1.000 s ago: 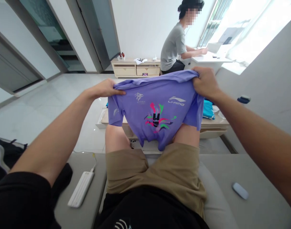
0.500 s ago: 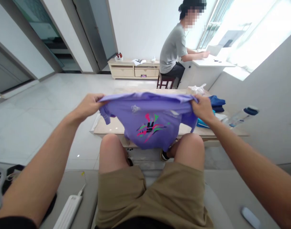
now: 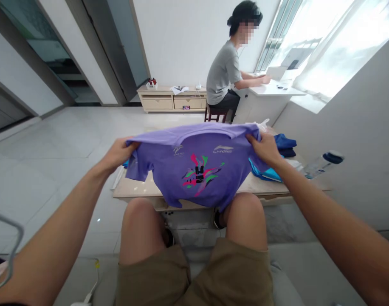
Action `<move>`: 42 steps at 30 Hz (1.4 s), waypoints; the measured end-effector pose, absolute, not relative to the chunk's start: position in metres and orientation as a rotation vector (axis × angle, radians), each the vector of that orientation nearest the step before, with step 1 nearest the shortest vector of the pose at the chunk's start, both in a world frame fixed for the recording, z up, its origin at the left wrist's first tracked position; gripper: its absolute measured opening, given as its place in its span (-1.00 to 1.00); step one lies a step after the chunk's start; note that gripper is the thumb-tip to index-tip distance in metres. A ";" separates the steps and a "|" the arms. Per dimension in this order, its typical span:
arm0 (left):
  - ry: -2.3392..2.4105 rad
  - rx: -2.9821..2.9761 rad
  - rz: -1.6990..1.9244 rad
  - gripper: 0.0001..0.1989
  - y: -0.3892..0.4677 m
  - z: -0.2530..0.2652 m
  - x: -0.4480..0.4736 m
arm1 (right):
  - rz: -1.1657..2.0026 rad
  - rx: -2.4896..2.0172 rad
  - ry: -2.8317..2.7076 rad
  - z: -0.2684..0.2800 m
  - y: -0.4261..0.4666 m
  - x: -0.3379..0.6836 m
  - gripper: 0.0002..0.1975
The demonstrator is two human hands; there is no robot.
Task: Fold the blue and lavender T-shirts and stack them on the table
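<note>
A purple short-sleeved T-shirt hangs stretched between my hands, above the low table and my knees. Its front faces me, with a pink, green and black print in the middle and two small white logos near the neck. My left hand is closed on the shirt at its left shoulder, thumb on top of the cloth. Opposite it, my right hand pinches the right shoulder. The neckline sags between them, and the hem hangs down near my knees.
A pale wooden table stands before my knees. Folded blue clothes, a bright blue packet and a clear bottle with a dark lid are at its right. Beyond, a person sits on a stool at a white desk.
The shirt's upper edge has opened out, so the neckline and both logos show more fully. Both hands keep their hold. The view has shifted slightly.
</note>
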State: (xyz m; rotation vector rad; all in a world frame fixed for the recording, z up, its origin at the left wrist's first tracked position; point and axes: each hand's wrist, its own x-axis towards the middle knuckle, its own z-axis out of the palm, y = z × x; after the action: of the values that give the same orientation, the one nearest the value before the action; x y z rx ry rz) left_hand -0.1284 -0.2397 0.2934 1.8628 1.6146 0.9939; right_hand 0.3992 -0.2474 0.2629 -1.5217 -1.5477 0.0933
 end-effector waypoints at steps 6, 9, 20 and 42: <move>1.825 1.823 1.039 -0.66 -0.262 0.222 -0.128 | 0.004 -1.678 -1.351 0.181 -0.296 0.395 -0.73; 1.990 1.946 1.083 -0.67 -0.277 0.204 -0.139 | -0.138 -1.759 -1.282 0.162 -0.324 0.406 -0.74; 2.356 2.128 0.550 -0.63 -0.119 0.193 -0.121 | -0.049 -1.964 -1.337 0.156 -0.135 0.431 -0.64; 2.180 2.128 0.441 -0.41 -0.229 0.012 -0.019 | 0.369 -2.192 -2.146 0.020 -0.232 0.364 -0.27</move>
State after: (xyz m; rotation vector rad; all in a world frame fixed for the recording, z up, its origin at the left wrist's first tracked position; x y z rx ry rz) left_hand -0.0194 -0.2293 0.0118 2.1278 2.1796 0.4409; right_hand 0.3639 -0.2325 0.0195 -2.1921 -2.1465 0.3694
